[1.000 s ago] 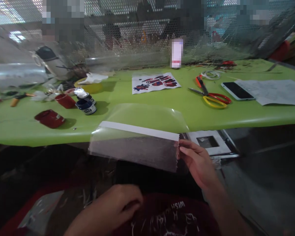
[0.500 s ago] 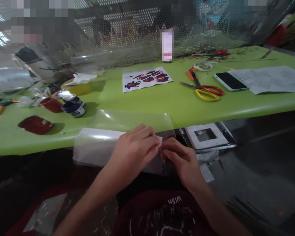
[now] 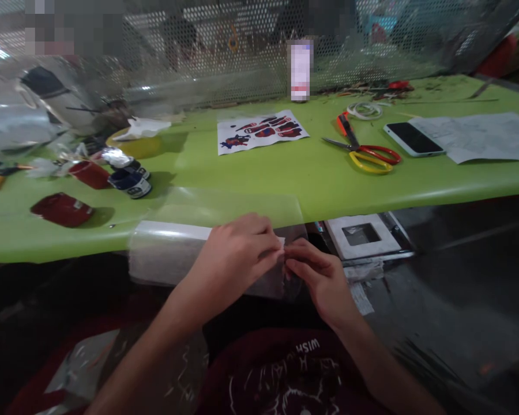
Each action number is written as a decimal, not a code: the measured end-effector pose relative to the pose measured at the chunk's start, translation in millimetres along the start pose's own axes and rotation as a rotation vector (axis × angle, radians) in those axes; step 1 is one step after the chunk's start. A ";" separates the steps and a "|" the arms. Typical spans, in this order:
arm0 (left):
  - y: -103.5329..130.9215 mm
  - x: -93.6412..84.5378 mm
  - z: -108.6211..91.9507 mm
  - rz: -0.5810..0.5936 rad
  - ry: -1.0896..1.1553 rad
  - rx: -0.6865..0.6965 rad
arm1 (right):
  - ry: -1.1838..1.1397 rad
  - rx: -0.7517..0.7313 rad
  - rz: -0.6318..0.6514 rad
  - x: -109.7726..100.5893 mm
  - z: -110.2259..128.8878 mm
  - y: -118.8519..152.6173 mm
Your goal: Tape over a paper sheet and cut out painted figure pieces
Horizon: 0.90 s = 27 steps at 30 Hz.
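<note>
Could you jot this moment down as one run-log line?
left hand: pinching clear sheet edge | right hand: fingers at same edge | scissors: lying on green table

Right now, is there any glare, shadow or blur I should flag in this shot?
Head view: a glare streak crosses the clear sheet; a soft shadow lies right of the blue jar; below the green table it is dim; detail near the fingers is soft; coarse pixel blocks cover the upper left and an upright object behind the table.
</note>
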<state>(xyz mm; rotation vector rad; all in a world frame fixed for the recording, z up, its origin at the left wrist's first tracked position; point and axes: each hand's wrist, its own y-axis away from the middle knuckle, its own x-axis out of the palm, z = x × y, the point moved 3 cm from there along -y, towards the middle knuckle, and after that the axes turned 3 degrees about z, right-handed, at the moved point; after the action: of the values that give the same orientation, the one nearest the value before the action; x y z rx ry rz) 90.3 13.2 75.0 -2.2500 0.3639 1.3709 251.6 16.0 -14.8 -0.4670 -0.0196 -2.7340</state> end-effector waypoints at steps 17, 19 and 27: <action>6.5 8.5 -2.6 -0.105 -0.006 0.017 | 0.013 0.019 -0.003 0.6 -2.5 -2.7; 8.4 10.1 -5.0 -0.145 -0.025 0.024 | 0.024 0.013 0.013 0.4 -1.9 -2.7; 13.8 17.2 -15.9 -0.188 -0.235 0.061 | 0.053 -0.002 0.009 4.5 5.8 -0.7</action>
<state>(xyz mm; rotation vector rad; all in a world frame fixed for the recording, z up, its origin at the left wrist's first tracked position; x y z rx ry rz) 104.0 -6.5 62.3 -1.9911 0.1097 1.4813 249.2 15.5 -7.9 -0.3938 -0.0013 -2.7364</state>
